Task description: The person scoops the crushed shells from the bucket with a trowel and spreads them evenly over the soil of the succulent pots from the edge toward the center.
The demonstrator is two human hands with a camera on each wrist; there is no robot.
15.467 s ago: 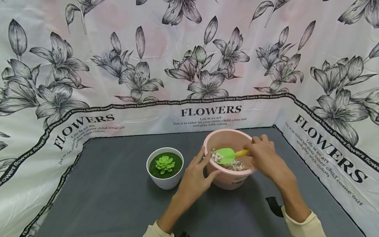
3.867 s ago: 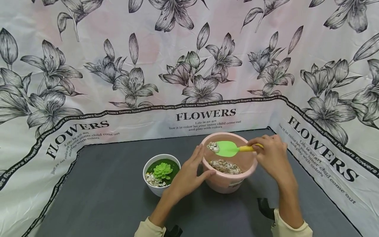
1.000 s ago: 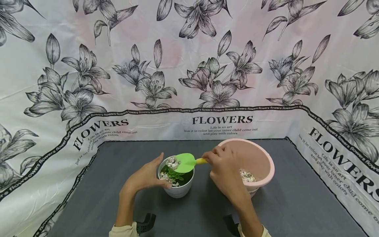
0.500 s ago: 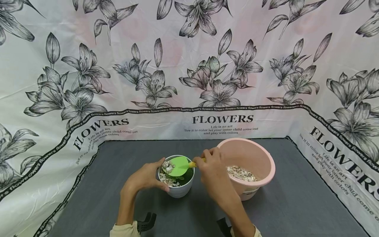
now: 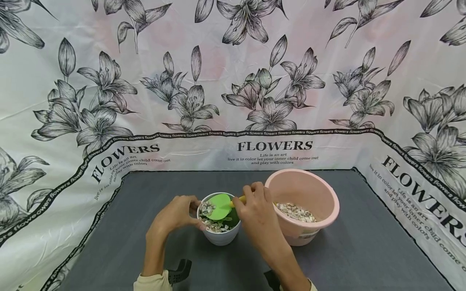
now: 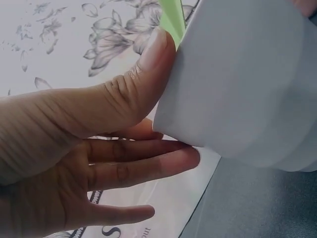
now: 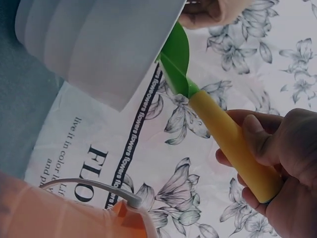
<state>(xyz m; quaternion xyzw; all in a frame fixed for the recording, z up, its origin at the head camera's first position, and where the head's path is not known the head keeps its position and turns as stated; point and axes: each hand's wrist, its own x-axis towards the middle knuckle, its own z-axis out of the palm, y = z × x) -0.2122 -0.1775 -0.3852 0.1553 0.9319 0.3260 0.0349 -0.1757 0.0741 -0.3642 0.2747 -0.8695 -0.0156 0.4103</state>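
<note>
A dark grey worktop (image 5: 145,242) is fenced on three sides by a white cloth backdrop (image 5: 233,81), printed with black-and-grey lilies and a band reading "FLOWERS". Light is soft and even.

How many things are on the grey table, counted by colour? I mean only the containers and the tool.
White: 1, the small pot
Pink: 1, the bucket
Green with yellow handle: 1, the trowel
Total: 3
</note>
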